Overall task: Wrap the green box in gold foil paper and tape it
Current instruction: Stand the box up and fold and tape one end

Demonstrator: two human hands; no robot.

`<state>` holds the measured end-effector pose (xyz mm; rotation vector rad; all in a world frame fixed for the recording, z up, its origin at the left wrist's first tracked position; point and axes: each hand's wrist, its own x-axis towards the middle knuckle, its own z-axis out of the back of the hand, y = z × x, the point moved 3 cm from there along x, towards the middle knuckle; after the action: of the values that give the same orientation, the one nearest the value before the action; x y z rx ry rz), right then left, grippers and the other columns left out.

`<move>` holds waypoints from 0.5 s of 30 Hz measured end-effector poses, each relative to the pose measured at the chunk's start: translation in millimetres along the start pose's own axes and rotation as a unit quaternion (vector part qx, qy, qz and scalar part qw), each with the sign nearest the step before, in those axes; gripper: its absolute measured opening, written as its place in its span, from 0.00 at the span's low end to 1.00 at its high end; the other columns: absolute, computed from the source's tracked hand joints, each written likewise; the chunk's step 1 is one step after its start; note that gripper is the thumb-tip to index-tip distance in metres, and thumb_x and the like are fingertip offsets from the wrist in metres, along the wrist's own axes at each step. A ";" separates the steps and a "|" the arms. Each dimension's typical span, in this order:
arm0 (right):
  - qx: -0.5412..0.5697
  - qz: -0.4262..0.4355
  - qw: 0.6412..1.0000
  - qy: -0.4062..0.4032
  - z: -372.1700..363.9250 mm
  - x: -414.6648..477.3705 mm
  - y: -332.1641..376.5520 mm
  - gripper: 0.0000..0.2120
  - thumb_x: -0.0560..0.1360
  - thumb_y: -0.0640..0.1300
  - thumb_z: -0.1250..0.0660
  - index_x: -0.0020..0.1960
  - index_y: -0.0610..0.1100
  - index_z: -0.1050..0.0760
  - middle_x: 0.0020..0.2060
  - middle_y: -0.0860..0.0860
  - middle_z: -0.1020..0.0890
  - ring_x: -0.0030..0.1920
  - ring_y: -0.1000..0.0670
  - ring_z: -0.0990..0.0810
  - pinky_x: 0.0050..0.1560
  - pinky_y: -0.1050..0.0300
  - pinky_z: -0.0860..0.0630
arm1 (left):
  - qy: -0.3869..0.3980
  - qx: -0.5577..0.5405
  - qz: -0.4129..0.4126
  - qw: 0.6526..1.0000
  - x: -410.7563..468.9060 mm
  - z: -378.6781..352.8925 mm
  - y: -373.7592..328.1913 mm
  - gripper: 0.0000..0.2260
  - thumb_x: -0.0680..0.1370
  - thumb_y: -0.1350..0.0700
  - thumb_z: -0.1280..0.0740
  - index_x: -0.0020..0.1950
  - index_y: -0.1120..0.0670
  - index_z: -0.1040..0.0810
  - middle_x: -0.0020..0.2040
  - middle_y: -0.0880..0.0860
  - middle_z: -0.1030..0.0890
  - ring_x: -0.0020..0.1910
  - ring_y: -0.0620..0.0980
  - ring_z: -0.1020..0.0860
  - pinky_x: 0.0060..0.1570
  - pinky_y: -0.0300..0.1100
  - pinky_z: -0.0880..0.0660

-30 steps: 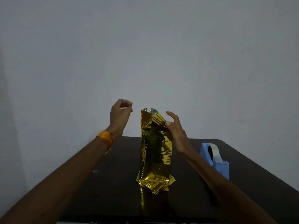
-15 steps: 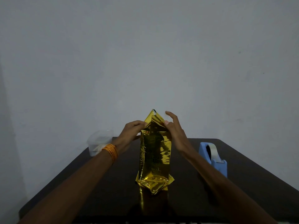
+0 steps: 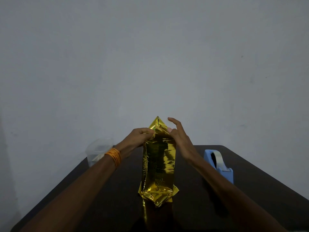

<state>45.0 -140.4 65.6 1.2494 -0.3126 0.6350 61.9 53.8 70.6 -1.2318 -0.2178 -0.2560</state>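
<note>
The box stands upright in the middle of the dark table (image 3: 250,190), fully covered by gold foil paper (image 3: 158,164); no green shows. The foil's top is folded into a pointed flap. My left hand (image 3: 139,137) pinches the flap's left side with curled fingers. My right hand (image 3: 178,134) presses its thumb against the flap's right side, with the index finger raised and the other fingers behind the foil. Crumpled foil spreads out at the box's bottom end on the table.
A blue tape dispenser (image 3: 219,163) with a roll of clear tape sits on the table to the right of the box. A clear plastic container (image 3: 97,150) stands at the table's far left corner. A grey wall rises behind.
My left hand came down from the air onto the foil's top left. The open top end has been folded into a point, and the view has tilted, bringing the plastic container into sight.
</note>
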 end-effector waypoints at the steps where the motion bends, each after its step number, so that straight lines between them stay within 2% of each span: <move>1: -0.003 0.000 1.000 0.003 0.6 0.9 0.7 0.24 0.76 0.64 0.46 0.72 0.65 0.40 0.54 0.62 0.23 0.58 0.58 0.24 0.62 0.49 0.30 | 0.002 0.004 -0.001 1.000 -0.1 1.0 0.1 0.08 0.79 0.53 0.34 0.53 0.47 0.15 0.59 0.54 0.19 0.61 0.54 0.23 0.65 0.56 0.28; 3: -0.013 -0.001 1.000 0.007 2.9 4.4 3.3 0.25 0.77 0.63 0.47 0.73 0.62 0.40 0.54 0.62 0.22 0.56 0.61 0.25 0.60 0.52 0.33 | 0.010 -0.002 -0.007 1.000 0.4 1.5 0.7 0.08 0.79 0.54 0.34 0.54 0.47 0.16 0.61 0.54 0.20 0.62 0.53 0.23 0.66 0.56 0.28; 5: -0.020 -0.006 1.000 0.006 6.8 10.7 3.4 0.22 0.81 0.60 0.46 0.74 0.60 0.40 0.53 0.60 0.19 0.56 0.62 0.25 0.58 0.58 0.34 | 0.025 -0.015 -0.020 0.999 -1.4 -0.3 0.1 0.09 0.80 0.55 0.34 0.57 0.48 0.17 0.60 0.54 0.19 0.62 0.53 0.23 0.65 0.55 0.27; 6: -0.025 -0.010 1.000 0.005 8.5 14.0 3.1 0.20 0.83 0.58 0.45 0.74 0.58 0.39 0.52 0.63 0.18 0.57 0.62 0.25 0.57 0.61 0.34 | 0.029 -0.020 -0.026 0.999 -2.6 -1.3 0.2 0.09 0.80 0.55 0.34 0.57 0.49 0.17 0.60 0.54 0.20 0.61 0.53 0.23 0.64 0.54 0.26; 8: -0.036 -0.017 0.999 0.014 9.2 20.9 3.9 0.20 0.83 0.55 0.44 0.73 0.53 0.35 0.50 0.74 0.21 0.64 0.55 0.26 0.62 0.56 0.33 | 0.030 -0.021 -0.036 0.999 -4.1 -2.9 0.2 0.10 0.80 0.55 0.34 0.59 0.50 0.18 0.61 0.53 0.20 0.61 0.51 0.23 0.61 0.49 0.25; 9: -0.039 -0.018 0.999 0.023 8.0 23.7 5.4 0.22 0.81 0.57 0.43 0.73 0.53 0.35 0.52 0.74 0.22 0.67 0.50 0.27 0.64 0.51 0.33 | 0.033 -0.022 -0.038 0.998 -5.2 -3.7 -0.1 0.10 0.81 0.55 0.35 0.59 0.49 0.18 0.61 0.53 0.20 0.61 0.51 0.23 0.60 0.47 0.24; 10: -0.038 -0.023 0.999 0.028 7.5 27.2 6.7 0.24 0.78 0.59 0.43 0.73 0.54 0.35 0.57 0.69 0.23 0.68 0.47 0.28 0.65 0.48 0.33 | 0.038 -0.024 -0.038 0.998 -4.1 -4.3 0.2 0.10 0.81 0.55 0.35 0.60 0.49 0.18 0.60 0.53 0.20 0.61 0.51 0.22 0.60 0.47 0.24; 12: -0.032 -0.038 0.998 0.030 5.8 33.0 6.6 0.26 0.75 0.60 0.42 0.72 0.57 0.37 0.63 0.54 0.24 0.66 0.44 0.27 0.62 0.48 0.31 | 0.043 -0.021 -0.034 0.998 -3.7 -4.4 -0.2 0.10 0.81 0.55 0.35 0.59 0.49 0.18 0.59 0.54 0.19 0.59 0.52 0.21 0.60 0.49 0.24; 13: -0.033 -0.038 0.998 0.028 5.0 35.6 5.2 0.25 0.77 0.59 0.41 0.73 0.58 0.38 0.63 0.50 0.22 0.65 0.44 0.26 0.60 0.50 0.32 | 0.042 -0.019 -0.032 0.998 -3.2 -4.0 -1.0 0.10 0.81 0.55 0.35 0.59 0.49 0.18 0.58 0.55 0.18 0.59 0.52 0.21 0.61 0.50 0.25; 15: -0.031 -0.031 0.999 0.027 4.3 37.4 2.0 0.20 0.83 0.55 0.44 0.74 0.58 0.40 0.57 0.50 0.18 0.63 0.48 0.26 0.59 0.53 0.34 | 0.038 -0.011 -0.031 0.999 -3.2 -3.7 -2.7 0.09 0.81 0.54 0.35 0.58 0.49 0.17 0.57 0.55 0.18 0.58 0.52 0.21 0.61 0.50 0.25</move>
<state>73.8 -133.9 89.0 1.1759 -0.2455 0.6005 58.0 49.6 70.9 -1.2356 -0.1893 -0.3594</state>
